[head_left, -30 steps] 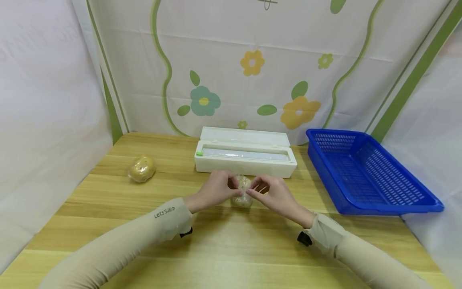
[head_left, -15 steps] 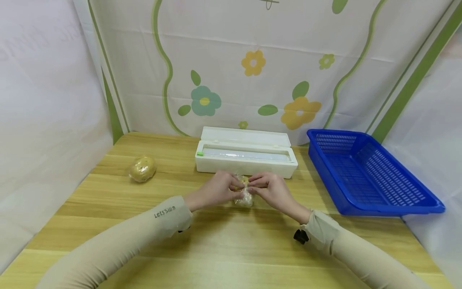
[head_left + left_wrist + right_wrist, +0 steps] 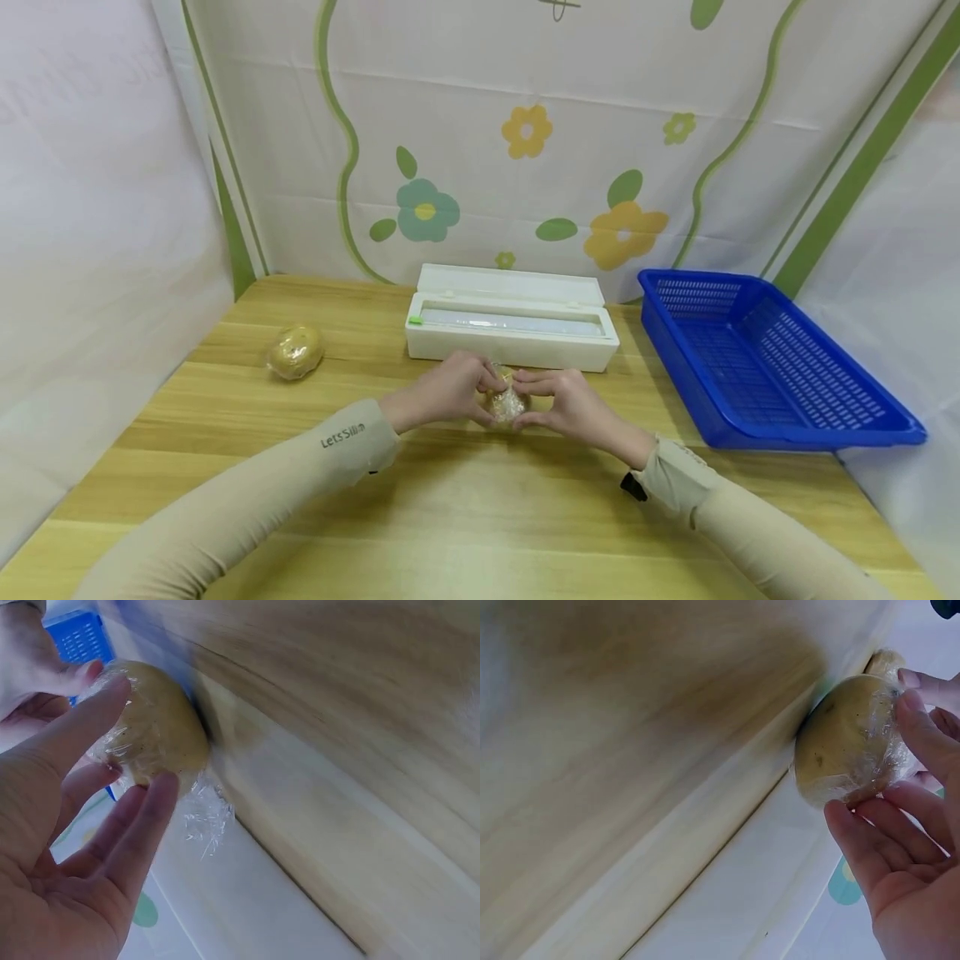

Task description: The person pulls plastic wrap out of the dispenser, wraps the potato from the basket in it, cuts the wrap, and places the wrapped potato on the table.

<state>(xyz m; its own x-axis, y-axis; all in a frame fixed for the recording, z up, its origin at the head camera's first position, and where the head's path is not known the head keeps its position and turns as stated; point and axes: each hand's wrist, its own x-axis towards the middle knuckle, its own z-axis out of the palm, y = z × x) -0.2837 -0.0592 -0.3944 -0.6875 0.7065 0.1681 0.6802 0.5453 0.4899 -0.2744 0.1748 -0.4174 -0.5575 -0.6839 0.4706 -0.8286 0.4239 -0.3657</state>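
Observation:
A potato [image 3: 507, 406] wrapped in cling film sits on the table at the middle of the head view. My left hand [image 3: 448, 392] holds it from the left, thumb near its front and fingers around its far side. From the right, my right hand [image 3: 583, 410] grips the same potato between thumb and fingers. In the left wrist view, a crumpled tail of cling film [image 3: 206, 814] sticks out from it. Film lies bunched under the fingertips [image 3: 911, 701] in the right wrist view, where the potato's bare-looking side [image 3: 832, 742] faces the table.
A white cling film dispenser [image 3: 513, 348] with its lid raised stands just behind the hands. A second wrapped potato [image 3: 296, 352] lies at the left. The blue plastic basket [image 3: 720, 423] is at the right, near a printed cloth backdrop [image 3: 465, 133].
Both hands have shifted from pinching the film together over the potato to spreading their fingers round its sides. The potato has turned slightly under them; the other objects stay put.

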